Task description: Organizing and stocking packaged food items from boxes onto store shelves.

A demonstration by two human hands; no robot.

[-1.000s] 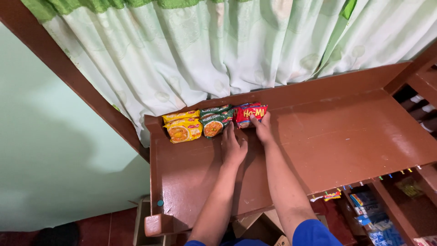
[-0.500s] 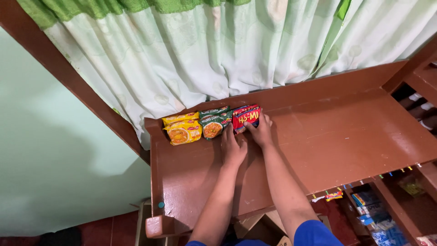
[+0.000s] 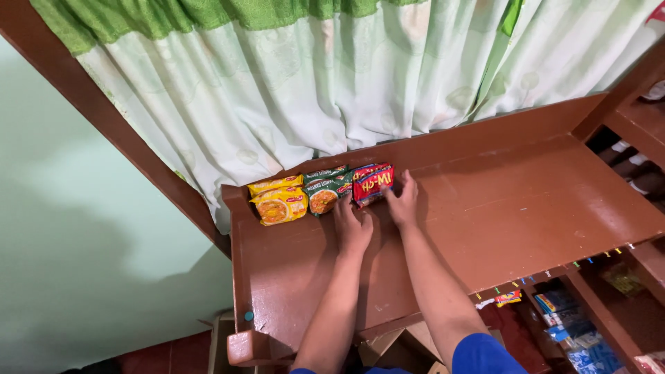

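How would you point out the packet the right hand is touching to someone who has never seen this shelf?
Find the brown wooden shelf under the green curtain. At its back left, packets stand in a row. The red packet ends that row on the right, against the right hand; its neighbours are green and yellow.

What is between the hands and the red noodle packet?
Nothing. The right hand touches the red noodle packet at its right edge. The left hand lies just below it, by the green noodle packet. Bare brown shelf stretches to the right.
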